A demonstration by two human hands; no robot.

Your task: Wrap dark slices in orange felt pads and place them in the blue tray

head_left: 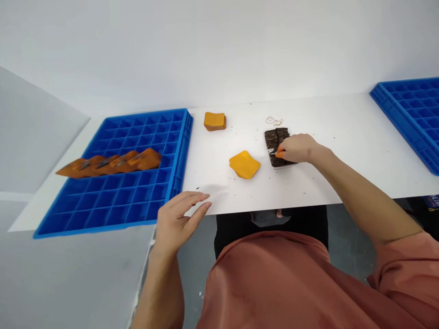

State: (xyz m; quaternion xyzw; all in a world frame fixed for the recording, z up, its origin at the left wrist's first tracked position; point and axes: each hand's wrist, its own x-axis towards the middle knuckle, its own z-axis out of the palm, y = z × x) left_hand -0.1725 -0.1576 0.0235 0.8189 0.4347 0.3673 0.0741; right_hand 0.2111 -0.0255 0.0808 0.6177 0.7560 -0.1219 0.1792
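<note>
My right hand (pixel 297 148), with orange covers on its fingertips, pinches at a dark brown block (pixel 277 136) of pressed leaf-like strips. The block looks split into pieces, and my fingers hide part of it. My left hand (pixel 181 219) hovers near the front edge, beside the left tray, its thumb apart from the fingers and nothing between them. Between the hands lies a yellow-orange stack of paper-like sheets (pixel 244 164), its corners turned. Farther back sits a second, squarer stack (pixel 215 121).
A blue divided tray (pixel 180 160) stands on the left, with a row of orange wrapped packets (pixel 109 164) across it. Another blue divided tray (pixel 394 114) is at the right. Thin string (pixel 274 121) lies behind the dark block. Dark crumbs dot the white table (pixel 212 169).
</note>
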